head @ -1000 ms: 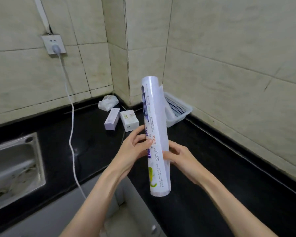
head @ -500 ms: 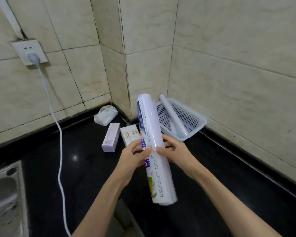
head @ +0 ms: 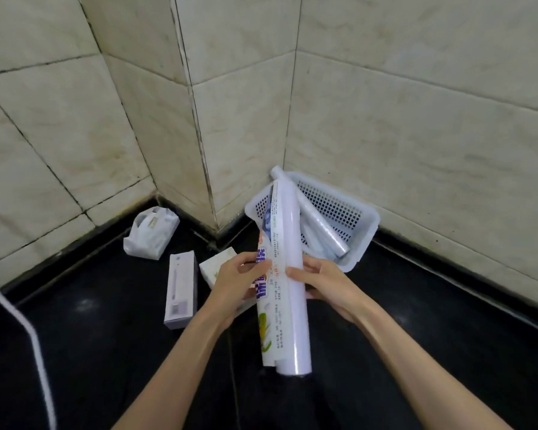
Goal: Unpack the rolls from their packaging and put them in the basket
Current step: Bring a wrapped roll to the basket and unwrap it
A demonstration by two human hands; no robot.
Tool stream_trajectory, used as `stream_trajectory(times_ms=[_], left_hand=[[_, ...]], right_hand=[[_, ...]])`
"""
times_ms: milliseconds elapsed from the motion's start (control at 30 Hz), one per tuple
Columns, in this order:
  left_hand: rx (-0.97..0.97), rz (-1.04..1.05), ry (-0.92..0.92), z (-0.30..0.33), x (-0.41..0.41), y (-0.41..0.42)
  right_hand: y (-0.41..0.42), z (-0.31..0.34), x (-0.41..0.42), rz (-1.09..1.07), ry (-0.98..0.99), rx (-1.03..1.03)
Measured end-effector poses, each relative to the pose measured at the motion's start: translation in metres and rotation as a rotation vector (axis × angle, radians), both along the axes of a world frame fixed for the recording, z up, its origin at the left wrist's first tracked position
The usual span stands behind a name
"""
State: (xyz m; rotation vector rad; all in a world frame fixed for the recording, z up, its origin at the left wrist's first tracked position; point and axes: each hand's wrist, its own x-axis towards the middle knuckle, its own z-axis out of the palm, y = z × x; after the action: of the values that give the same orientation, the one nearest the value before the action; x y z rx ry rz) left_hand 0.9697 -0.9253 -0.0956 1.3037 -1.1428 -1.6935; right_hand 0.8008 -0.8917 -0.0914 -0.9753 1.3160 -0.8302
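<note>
Upright, slightly tilted, one wrapped roll (head: 288, 274) held over the counter (head: 416, 336), long axis near vertical, top toward the corner; left hand (head: 236, 287) pinching the printed wrapper (head: 266, 293), right hand (head: 326, 287) gripping the roll; one basket (head: 367, 234) behind, one bare roll (head: 323, 228) lying diagonally inside; two boxes (head: 180, 290), one bag (head: 151, 232)

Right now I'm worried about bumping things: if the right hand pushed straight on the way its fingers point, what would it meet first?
The right hand points leftward; beyond the packaged roll it grips, probably the left hand.
</note>
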Motion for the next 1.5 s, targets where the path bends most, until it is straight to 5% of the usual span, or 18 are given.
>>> stream_trajectory(times_ms=[267, 500, 767, 1133, 1500], left_hand=[[0.041, -0.069, -0.008, -0.017, -0.019, -0.042], [0.131, 0.135, -0.098, -0.048, -0.033, -0.067], [0.413, 0.099, -0.258, -0.102, -0.073, -0.055], [-0.167, 0.123, -0.51, -0.084, -0.079, -0.09], [-0.001, 0.178, -0.802, -0.099, -0.034, -0.118]], right_hand=[[-0.036, -0.019, -0.015, -0.143, -0.004, 0.103], [-0.061, -0.018, -0.055, -0.206, 0.227, 0.099], [-0.122, -0.002, -0.106, -0.195, 0.466, 0.013], [-0.227, -0.032, -0.131, -0.034, 0.986, -0.122], [-0.26, -0.079, -0.129, -0.023, 1.007, 0.018]])
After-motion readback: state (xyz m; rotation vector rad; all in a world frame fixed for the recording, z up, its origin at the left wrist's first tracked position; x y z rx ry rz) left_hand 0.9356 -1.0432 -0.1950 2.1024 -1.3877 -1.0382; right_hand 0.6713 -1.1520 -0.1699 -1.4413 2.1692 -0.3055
